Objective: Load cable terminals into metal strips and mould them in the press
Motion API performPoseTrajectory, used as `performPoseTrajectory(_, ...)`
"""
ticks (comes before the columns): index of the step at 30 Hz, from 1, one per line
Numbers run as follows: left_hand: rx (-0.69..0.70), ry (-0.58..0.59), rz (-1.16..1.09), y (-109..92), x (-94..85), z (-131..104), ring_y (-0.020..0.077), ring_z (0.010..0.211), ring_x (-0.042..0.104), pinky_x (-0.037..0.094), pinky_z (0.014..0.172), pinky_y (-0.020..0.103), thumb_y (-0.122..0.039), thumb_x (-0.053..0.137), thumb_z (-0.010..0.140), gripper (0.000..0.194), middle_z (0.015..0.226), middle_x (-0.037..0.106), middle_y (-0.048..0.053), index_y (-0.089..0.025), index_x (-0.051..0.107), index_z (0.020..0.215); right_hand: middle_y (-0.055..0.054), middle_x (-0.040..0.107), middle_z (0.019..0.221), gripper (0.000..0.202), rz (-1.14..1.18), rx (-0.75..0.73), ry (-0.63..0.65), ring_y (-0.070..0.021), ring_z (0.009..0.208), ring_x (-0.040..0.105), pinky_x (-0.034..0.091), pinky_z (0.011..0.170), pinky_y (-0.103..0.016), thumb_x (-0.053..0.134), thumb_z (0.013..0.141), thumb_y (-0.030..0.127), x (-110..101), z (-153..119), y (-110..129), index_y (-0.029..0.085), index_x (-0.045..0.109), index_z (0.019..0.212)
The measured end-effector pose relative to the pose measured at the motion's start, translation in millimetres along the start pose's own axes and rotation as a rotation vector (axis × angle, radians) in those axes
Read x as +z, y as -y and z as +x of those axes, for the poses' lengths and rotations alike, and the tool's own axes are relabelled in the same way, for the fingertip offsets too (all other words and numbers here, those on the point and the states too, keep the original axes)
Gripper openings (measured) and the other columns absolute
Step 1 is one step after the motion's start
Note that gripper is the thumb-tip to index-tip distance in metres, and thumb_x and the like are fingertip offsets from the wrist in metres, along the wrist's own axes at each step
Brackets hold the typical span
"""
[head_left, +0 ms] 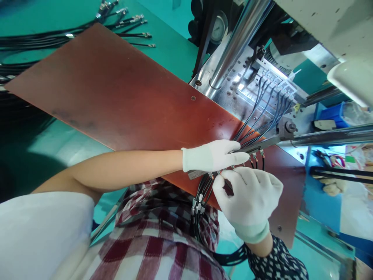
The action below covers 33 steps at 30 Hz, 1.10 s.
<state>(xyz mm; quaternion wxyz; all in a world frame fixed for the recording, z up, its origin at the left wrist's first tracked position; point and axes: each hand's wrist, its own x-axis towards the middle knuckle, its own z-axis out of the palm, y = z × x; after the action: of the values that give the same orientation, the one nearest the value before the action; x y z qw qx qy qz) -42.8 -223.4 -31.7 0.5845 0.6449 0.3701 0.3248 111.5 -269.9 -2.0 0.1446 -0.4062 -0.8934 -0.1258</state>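
My left hand, in a white glove, lies over a long metal bar with its fingers stretched out along it. My right hand, gloved too, is just below. Its thumb and forefinger are pinched together at the end of a black cable near the bar; the fingertips partly hide the cable's end. Several short cable ends with metal tips stick out along the bar's near edge. Beyond the bar, several dark cables run up to a row of white connectors on the machine's metal fixture.
A reddish-brown board spans the worktop under my hands. Bundled black cables with metal plugs lie at the upper left. Thick steel posts and a pressure gauge stand by the machine. A blue bin is at the right.
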Motion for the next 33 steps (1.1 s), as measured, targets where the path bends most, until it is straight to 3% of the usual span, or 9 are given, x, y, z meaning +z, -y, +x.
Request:
performPoseTrajectory(9,-0.133,-0.026,-0.127,-1.2,1.6,-2.4,0.0098,0.061,0.048,0.036,0.055,0.025,-0.047,0.050,0.094,0.037,0.065,0.046,-0.005,-0.020,0.037,0.072,0.004,0.066,0.067,0.010,0.053,-0.033,0.041,-0.0157,0.065,0.054,0.033,0.065,-0.037,0.073,0.084,0.035,-9.6,-7.4,4.6,0.026,0.072,0.081)
performPoseTrajectory(15,-0.161,-0.028,-0.123,-4.1,1.3,-2.5,0.0089,0.058,0.045,0.034,0.053,0.025,-0.045,0.047,0.095,0.037,0.063,0.045,-0.005,-0.020,0.033,0.071,0.003,0.056,0.057,0.018,0.068,-0.006,0.045,-0.0162,0.061,0.047,0.027,0.062,-0.037,0.069,0.083,0.025,0.4,-7.4,11.6,0.024,0.066,0.065)
performPoseTrajectory(19,-0.146,-0.047,-0.107,-2.8,2.7,-1.9,0.0091,0.058,0.043,0.032,0.054,0.025,-0.048,0.046,0.096,0.040,0.061,0.040,-0.005,-0.020,0.032,0.071,0.003,0.055,0.057,0.021,0.065,-0.001,-0.017,-0.0163,0.060,0.043,0.027,0.063,-0.038,0.069,0.080,0.020,7.8,-9.0,17.5,0.024,0.063,0.060)
performPoseTrajectory(22,-0.135,-0.055,-0.096,-1.6,3.2,-1.7,0.0093,0.059,0.041,0.033,0.055,0.025,-0.049,0.046,0.096,0.041,0.062,0.037,-0.005,-0.020,0.032,0.071,0.003,0.057,0.058,0.020,0.070,-0.004,0.025,-0.0164,0.060,0.045,0.029,0.063,-0.038,0.070,0.083,0.022,3.6,-9.9,15.9,0.024,0.065,0.064)
performPoseTrajectory(24,-0.127,-0.058,-0.065,-1.5,2.4,-2.3,0.0096,0.061,0.042,0.035,0.057,0.025,-0.050,0.045,0.096,0.041,0.064,0.038,-0.005,-0.020,0.033,0.071,0.003,0.064,0.066,0.014,0.148,-0.033,0.074,-0.0164,0.066,0.054,0.034,0.068,-0.038,0.069,0.088,0.026,-4.5,-7.8,2.9,0.025,0.069,0.073)
performPoseTrajectory(26,-0.141,-0.037,-0.033,-3.1,1.2,-3.5,0.0098,0.062,0.045,0.037,0.058,0.024,-0.052,0.043,0.097,0.040,0.067,0.041,-0.005,-0.020,0.036,0.073,0.002,0.072,0.082,0.007,0.199,-0.048,0.035,-0.0173,0.077,0.062,0.039,0.076,-0.037,0.067,0.092,0.028,-13.9,-2.4,-22.1,0.025,0.072,0.088)
performPoseTrajectory(28,-0.180,0.018,-0.015,-7.3,0.9,-4.3,0.0100,0.062,0.049,0.039,0.056,0.024,-0.055,0.042,0.096,0.040,0.070,0.045,-0.005,-0.020,0.039,0.078,-0.003,0.074,0.106,0.017,0.041,-0.029,-0.049,-0.0197,0.083,0.063,0.040,0.074,-0.037,0.062,0.095,0.022,-20.8,4.5,-54.5,0.024,0.072,0.108)
performPoseTrajectory(30,-0.194,0.076,0.043,-14.0,3.6,-2.8,0.0107,0.062,0.053,0.040,0.056,0.024,-0.059,0.042,0.096,0.042,0.073,0.049,-0.005,-0.020,0.040,0.081,-0.004,0.068,0.129,0.035,-0.145,-0.130,0.056,-0.0207,0.081,0.060,0.037,0.068,-0.038,0.053,0.095,0.013,-23.3,9.7,-85.8,0.022,0.065,0.126)
performPoseTrajectory(33,-0.166,0.134,0.243,-24.7,13.4,5.5,0.0122,0.065,0.052,0.039,0.060,0.026,-0.062,0.044,0.094,0.045,0.073,0.050,-0.004,-0.020,0.041,0.077,-0.003,0.070,0.122,0.038,-0.156,-0.351,0.176,-0.0205,0.084,0.061,0.040,0.068,-0.036,0.048,0.093,0.007,-18.9,7.8,-118.6,0.021,0.065,0.125)
